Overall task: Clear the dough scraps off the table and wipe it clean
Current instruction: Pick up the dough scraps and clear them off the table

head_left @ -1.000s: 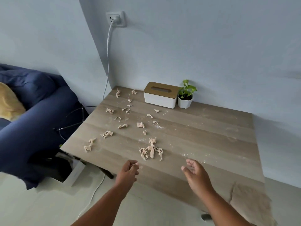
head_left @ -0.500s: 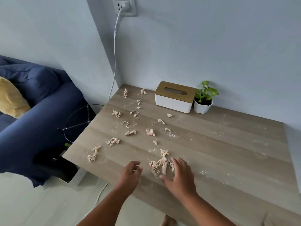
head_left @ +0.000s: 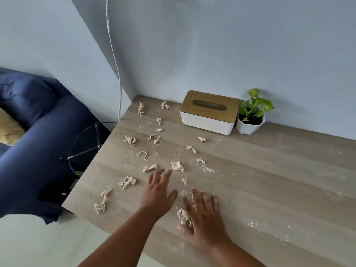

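— What takes up the most room?

— The wooden tabletop [head_left: 269, 189], set into the corner of pale walls and dusted with flour. To its left, off the edge, stands a dark blue sofa [head_left: 38, 132] with a yellow cushion [head_left: 9, 128], and a black wire frame [head_left: 86, 143] sits between sofa and tabletop. A white cable [head_left: 115, 64] hangs down the wall to the back left corner.

— And on the surface itself?

— At the back, against the wall, a white tissue box with a wooden lid [head_left: 209, 112], and just beside it on the right a small potted plant [head_left: 251, 114] in a white pot. Neither lies among the scraps.

— Where are the dough scraps?

— The dough scraps [head_left: 128, 182] are scattered over the left half, from the back corner to the near edge. One tangled clump [head_left: 184, 216] lies at the near side.

— The hands?

— The right hand [head_left: 206, 222] lies flat, fingers straight and slightly spread, covering part of that clump, thumb beside it. The left hand [head_left: 158, 191] is just left of it, palm down, fingers straight and close together, tips near a flat scrap [head_left: 177, 166]. Whether it touches the wood I cannot tell.
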